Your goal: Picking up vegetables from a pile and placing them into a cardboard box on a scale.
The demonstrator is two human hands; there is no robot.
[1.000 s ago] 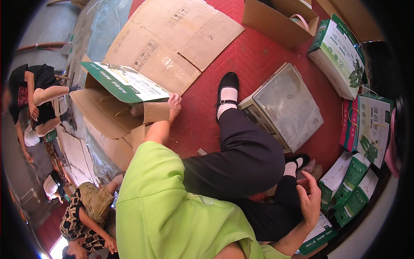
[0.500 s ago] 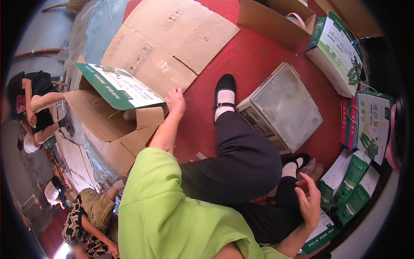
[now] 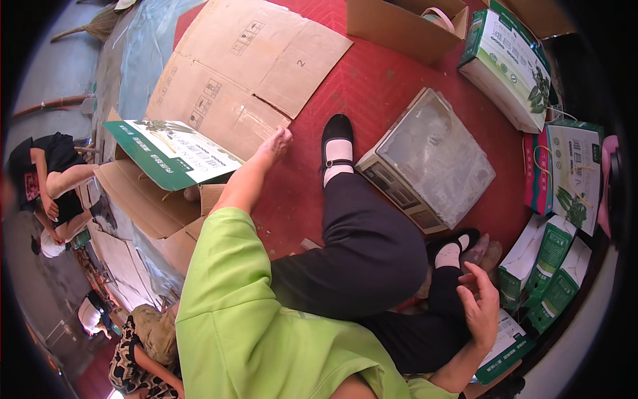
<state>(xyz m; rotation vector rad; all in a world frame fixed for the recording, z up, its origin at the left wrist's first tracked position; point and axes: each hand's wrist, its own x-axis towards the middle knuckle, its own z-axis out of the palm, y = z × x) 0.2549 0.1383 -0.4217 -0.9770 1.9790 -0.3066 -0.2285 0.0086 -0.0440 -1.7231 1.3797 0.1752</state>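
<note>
My left hand point(image 3: 276, 143) reaches forward over the red floor, fingers together and empty, at the edge of a flattened brown cardboard sheet point(image 3: 252, 73). Just left of it a green and white printed carton point(image 3: 169, 153) lies across an open brown box point(image 3: 143, 199). My right hand point(image 3: 478, 306) hangs low at the right, fingers loosely spread, holding nothing, above a folded green and white carton point(image 3: 508, 346) and beside my black shoe point(image 3: 455, 243). My other leg in black trousers stretches forward, its black shoe point(image 3: 337, 143) next to a weighing scale.
A grey weighing scale point(image 3: 428, 159) stands on the red mat point(image 3: 379, 86). Green and white cartons point(image 3: 512, 66) and flat-packed ones point(image 3: 555, 266) line the right side. An open brown box point(image 3: 399, 23) sits at the top. Other people point(image 3: 50, 183) crouch at the left.
My left hand has moved off the brown box's flap, forward and right toward the flat cardboard. The right hand has stayed near the shoe.
</note>
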